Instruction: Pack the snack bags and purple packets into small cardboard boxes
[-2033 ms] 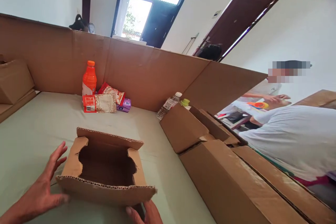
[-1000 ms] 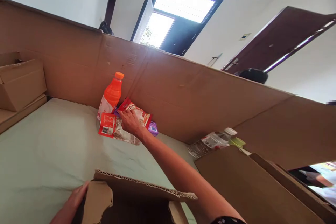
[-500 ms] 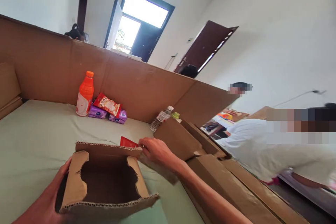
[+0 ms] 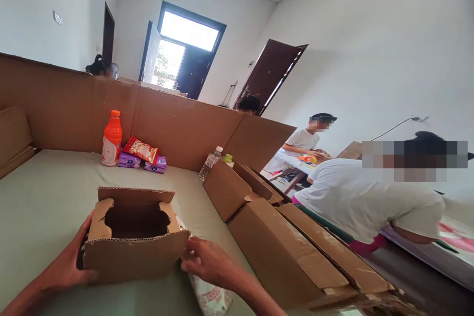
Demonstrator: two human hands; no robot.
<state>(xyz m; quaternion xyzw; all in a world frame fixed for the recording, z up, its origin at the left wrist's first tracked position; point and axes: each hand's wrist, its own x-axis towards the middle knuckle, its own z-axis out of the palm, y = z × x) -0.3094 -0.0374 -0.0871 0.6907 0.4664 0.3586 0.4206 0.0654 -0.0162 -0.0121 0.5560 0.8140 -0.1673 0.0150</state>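
Observation:
An open-topped cardboard box [image 4: 133, 259] stands on the pale green table surface, its end flaps raised and its inside dark. My left hand [image 4: 74, 261] grips the box's left side, thumb on the front wall and fingers mostly hidden behind it. At the front right corner, the curled fingers of my right hand [image 4: 207, 261] hold the edge of the box. A white packet with a pink pattern [image 4: 213, 294] lies beside the box, partly under my right hand and forearm.
Near the back cardboard wall [image 4: 177, 126] stand an orange-capped bottle [image 4: 111, 140], purple tissue packs [image 4: 129, 160] with a red snack bag [image 4: 140, 149] on top, and a clear bottle [image 4: 210, 164]. Cardboard boxes [image 4: 274, 247] line the right. A person in white [image 4: 370, 197] bends beyond them.
My right hand has come from behind the box, near a red packet, to its front right corner. The view has shifted, showing more ceiling. My left hand stays on the box.

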